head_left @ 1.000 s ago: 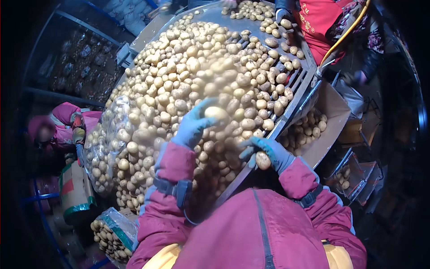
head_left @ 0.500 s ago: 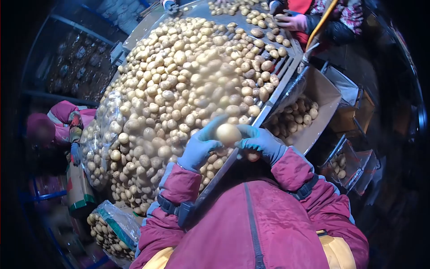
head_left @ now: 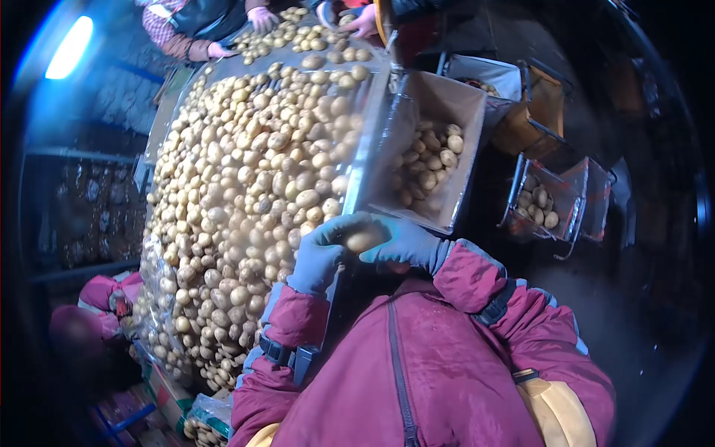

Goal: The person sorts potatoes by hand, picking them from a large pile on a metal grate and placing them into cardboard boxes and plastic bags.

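Head view | potato-heaped table [head_left: 365, 141] | lit lamp [head_left: 71, 48], dim room

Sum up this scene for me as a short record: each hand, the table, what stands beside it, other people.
Left hand: gloved left hand, fingers on a potato
Right hand: gloved right hand, fingers on the same potato
Table: metal-edged table bearing a large heap of potatoes
Beside table: open box, partly filled with loose potatoes
Other people: co-workers' gloved hands at the far end
Unclear: co-workers' exact number
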Available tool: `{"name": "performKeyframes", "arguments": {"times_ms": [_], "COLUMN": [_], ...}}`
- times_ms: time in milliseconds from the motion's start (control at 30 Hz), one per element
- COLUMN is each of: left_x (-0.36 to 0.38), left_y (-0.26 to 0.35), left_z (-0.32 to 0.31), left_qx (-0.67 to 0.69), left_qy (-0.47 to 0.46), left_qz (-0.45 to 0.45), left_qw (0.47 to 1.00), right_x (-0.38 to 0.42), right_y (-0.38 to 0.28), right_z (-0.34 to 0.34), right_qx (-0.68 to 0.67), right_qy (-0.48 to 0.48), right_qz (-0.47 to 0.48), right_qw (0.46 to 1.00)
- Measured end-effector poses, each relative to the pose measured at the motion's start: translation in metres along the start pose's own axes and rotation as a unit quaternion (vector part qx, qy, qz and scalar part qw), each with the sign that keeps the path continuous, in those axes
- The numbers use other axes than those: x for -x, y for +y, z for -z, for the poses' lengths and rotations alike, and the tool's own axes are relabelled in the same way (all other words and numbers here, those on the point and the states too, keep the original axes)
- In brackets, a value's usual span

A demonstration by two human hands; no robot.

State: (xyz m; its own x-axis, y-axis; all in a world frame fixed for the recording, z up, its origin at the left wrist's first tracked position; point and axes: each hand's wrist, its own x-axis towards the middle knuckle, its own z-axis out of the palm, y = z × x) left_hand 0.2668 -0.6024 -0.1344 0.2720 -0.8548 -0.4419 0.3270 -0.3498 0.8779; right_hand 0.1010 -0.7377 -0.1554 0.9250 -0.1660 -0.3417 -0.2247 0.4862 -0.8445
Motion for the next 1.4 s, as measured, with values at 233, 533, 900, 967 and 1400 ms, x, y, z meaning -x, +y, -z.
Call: {"name": "performKeyframes", "arguments": {"times_ms": [233, 533, 900, 967, 1400], "left_x": [-0.018, -0.029, -0.021, -0.02, -0.022], "left_y": [-0.009, -0.086, -0.131, -0.129, -0.137], "left_z": [-0.039, 0.048, 0.05, 0.049, 0.056], "left_qx": [-0.14, -0.529, -0.765, -0.769, -0.767], "left_qy": [-0.081, 0.142, 0.181, 0.174, 0.187], "left_qz": [-0.077, -0.18, -0.175, -0.166, -0.171], "left_qw": [0.984, 0.817, 0.593, 0.592, 0.589], "right_x": [0.029, 0.115, 0.168, 0.181, 0.183], "right_y": [0.052, 0.074, 0.089, 0.079, 0.147], "right_z": [0.037, 0.109, 0.136, 0.136, 0.152], "right_qx": [0.049, -0.162, 0.123, -0.033, -0.35], "right_qy": [0.077, 0.369, 0.602, 0.569, 0.467], "right_qz": [-0.079, -0.006, 0.226, 0.15, 0.021], "right_qw": [0.993, 0.915, 0.756, 0.808, 0.811]}}
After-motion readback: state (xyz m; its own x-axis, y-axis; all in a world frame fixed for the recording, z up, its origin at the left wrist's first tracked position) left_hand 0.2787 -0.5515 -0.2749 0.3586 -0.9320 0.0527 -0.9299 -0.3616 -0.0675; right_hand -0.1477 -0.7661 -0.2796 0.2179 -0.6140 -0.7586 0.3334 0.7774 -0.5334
